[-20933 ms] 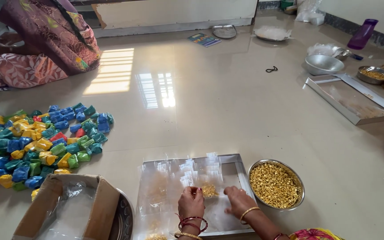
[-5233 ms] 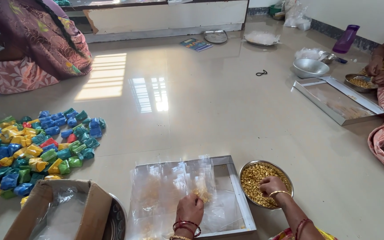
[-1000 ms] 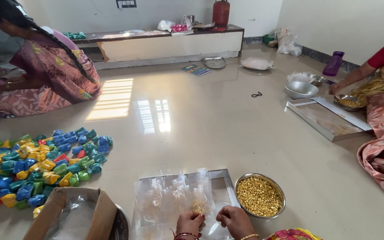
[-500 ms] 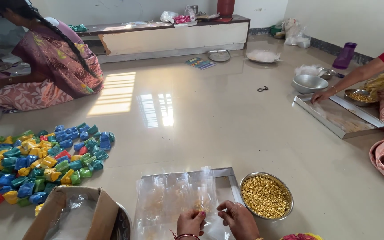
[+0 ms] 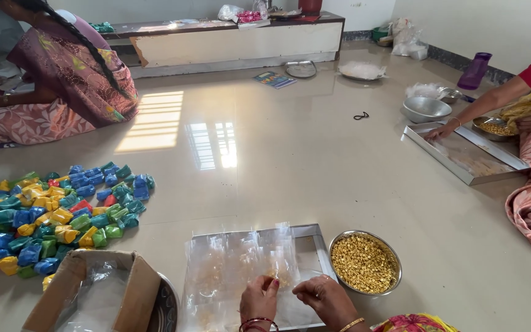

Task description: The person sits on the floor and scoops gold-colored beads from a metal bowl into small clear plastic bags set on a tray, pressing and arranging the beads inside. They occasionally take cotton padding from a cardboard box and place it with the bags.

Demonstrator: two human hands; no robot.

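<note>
My left hand (image 5: 259,301) and my right hand (image 5: 326,300) sit close together over a metal tray (image 5: 313,241) on the floor. Clear plastic sheets (image 5: 235,270) with small heaps of yellow grains lie across the tray. Both hands pinch at the plastic near a small heap of grains (image 5: 281,280); the grip itself is too small to make out. A steel bowl of yellow grains (image 5: 364,262) stands just right of the tray, beside my right hand.
A cardboard box (image 5: 96,301) lined with plastic stands at my left. Several blue, yellow, green and red packets (image 5: 50,215) lie in a heap beyond. A person (image 5: 50,80) sits at the back left; another person's hand (image 5: 442,130) rests on a second tray (image 5: 468,157) at right, near steel bowls (image 5: 425,109).
The view has tilted down slightly. My hands stay together over the tray, working the plastic. The person's hand at right has moved onto the far tray.
</note>
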